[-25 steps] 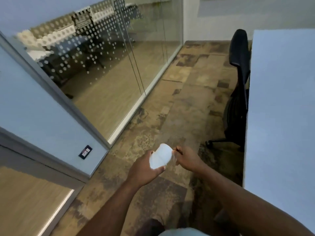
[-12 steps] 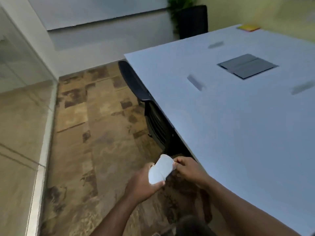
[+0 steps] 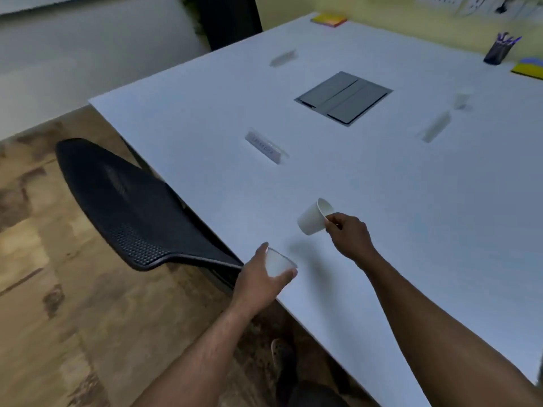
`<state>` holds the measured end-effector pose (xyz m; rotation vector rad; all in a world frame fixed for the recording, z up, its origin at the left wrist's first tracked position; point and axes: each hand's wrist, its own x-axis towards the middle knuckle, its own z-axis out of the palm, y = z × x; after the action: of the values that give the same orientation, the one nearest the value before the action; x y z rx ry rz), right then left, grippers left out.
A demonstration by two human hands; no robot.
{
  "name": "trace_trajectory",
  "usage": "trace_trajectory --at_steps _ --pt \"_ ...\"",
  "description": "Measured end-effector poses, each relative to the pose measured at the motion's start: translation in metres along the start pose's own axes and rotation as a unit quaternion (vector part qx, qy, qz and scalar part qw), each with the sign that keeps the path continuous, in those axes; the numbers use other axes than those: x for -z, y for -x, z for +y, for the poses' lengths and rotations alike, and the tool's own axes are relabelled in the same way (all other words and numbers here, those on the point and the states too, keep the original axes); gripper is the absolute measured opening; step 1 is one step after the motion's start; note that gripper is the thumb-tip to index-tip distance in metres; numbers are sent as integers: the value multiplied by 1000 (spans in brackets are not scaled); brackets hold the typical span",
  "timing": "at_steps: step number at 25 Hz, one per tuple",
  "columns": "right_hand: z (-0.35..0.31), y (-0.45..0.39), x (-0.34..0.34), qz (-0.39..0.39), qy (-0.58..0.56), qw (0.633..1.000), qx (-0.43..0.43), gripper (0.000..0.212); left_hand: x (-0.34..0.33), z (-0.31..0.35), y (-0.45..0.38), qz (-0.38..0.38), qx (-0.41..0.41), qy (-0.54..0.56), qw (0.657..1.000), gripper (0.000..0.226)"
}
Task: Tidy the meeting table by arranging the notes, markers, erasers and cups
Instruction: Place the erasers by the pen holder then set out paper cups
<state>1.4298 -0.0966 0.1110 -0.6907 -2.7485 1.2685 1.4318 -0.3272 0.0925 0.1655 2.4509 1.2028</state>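
My right hand point(image 3: 348, 235) pinches the rim of a white paper cup point(image 3: 313, 217), tilted on its side just above the white meeting table point(image 3: 411, 215). At the table's near edge my left hand point(image 3: 260, 279) grips a second white cup point(image 3: 277, 262). Three whiteboard erasers lie on the table: one point(image 3: 266, 147) ahead of the cups, one point(image 3: 283, 58) far back, one point(image 3: 435, 126) to the right. Another cup point(image 3: 461, 99) stands blurred at the right. Sticky notes point(image 3: 329, 19) lie at the far edge, and a yellow and blue pad point(image 3: 529, 69) at the far right.
A black mesh office chair point(image 3: 132, 207) is pushed against the table's left side. A grey cable hatch point(image 3: 343, 96) is set into the table's middle. A dark pen holder point(image 3: 498, 51) with markers stands at the far right. Patterned carpet floor lies to the left.
The view swung from the glass wall round to the table. The cups held together between both hands have come apart: the right hand carries one over the table, the left keeps the other.
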Motion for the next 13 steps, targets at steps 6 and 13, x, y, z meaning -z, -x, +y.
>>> trace_trajectory --at_steps 6,13 --pt "1 -142 -18 13 65 998 -1 30 -8 12 -132 10 108 52 993 69" --pt "-10 -249 -45 -7 141 990 28 29 -24 -1 -177 -1 167 7 986 70"
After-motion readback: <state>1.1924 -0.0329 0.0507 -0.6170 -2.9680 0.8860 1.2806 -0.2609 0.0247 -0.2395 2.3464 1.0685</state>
